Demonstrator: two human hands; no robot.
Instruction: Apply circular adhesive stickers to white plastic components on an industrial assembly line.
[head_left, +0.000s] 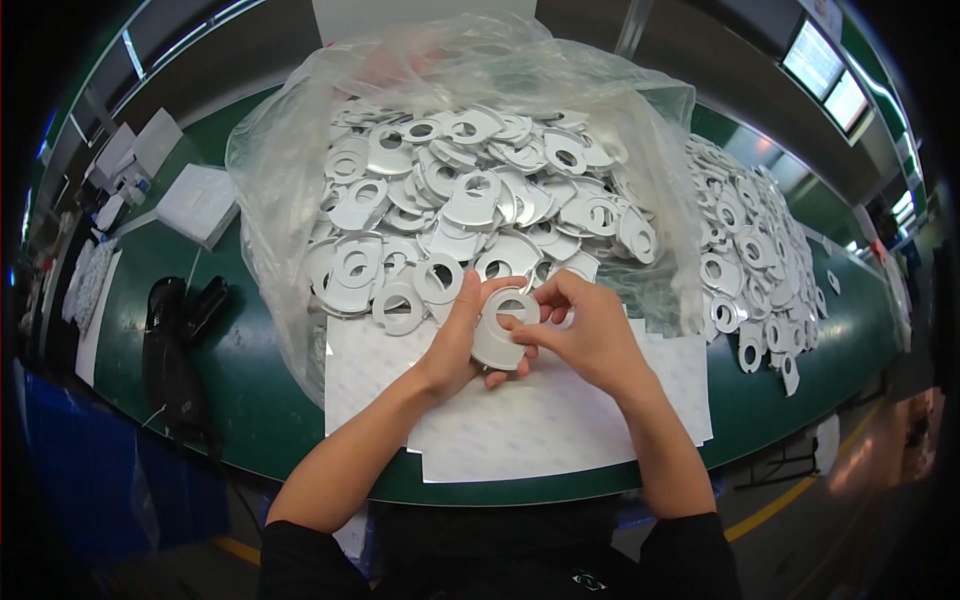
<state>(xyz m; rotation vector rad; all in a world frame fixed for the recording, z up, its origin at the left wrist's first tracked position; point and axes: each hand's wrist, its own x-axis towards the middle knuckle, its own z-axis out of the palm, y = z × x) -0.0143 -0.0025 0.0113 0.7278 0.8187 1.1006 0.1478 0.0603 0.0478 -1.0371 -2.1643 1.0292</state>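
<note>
A flat silver-white plate (495, 350) with a large round hole and a wide curved end is held over the front of the table. My left hand (455, 335) is closed round its left side and underneath, the thumb along the edge. My right hand (592, 335) pinches the plate at its ring, with the thumb at the hole and the index finger by the upper right rim. Some of the right fingertips are hidden. Just beyond both hands lies a heap of similar plates (475, 200) in an open clear plastic bag (275, 190).
White paper sheets (540, 440) lie under my hands on the green table (265, 425). Another pile of plates (755, 245) spreads at the right. On the left are a black tool with a cord (172, 370) and a white box (198, 203).
</note>
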